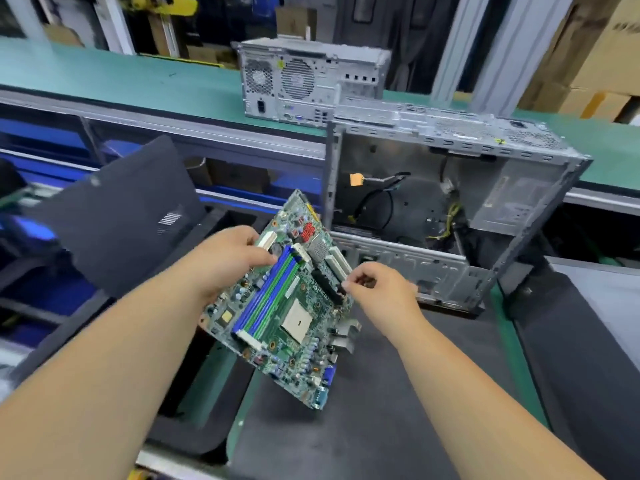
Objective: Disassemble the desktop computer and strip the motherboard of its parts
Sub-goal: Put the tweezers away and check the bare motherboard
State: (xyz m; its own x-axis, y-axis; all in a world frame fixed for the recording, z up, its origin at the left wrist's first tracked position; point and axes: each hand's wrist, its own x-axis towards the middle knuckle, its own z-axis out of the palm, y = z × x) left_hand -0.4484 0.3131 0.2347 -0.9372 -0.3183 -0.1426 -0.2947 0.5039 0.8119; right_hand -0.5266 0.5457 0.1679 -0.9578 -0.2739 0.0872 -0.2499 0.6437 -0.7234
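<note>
The left hand (230, 259) grips the motherboard (289, 303) by its left edge, thumb on the top face beside the blue and green memory slots (268, 292), while the right hand (375, 289) pinches something small at the board's right edge near the black slot; what exactly it pinches is too blurred to tell. The board is held tilted in the air above the dark work mat (381, 393), just in front of the opened computer case (450, 209), which still has loose cables inside. It looks light and stiff, a thin flat panel that would flex little, but its face is crowded with small fragile parts and the bare processor socket (294, 320). The edges and bare corners look the safest places to hold, keeping fingers off the socket and the metal ports (323, 393) at the near end.
</note>
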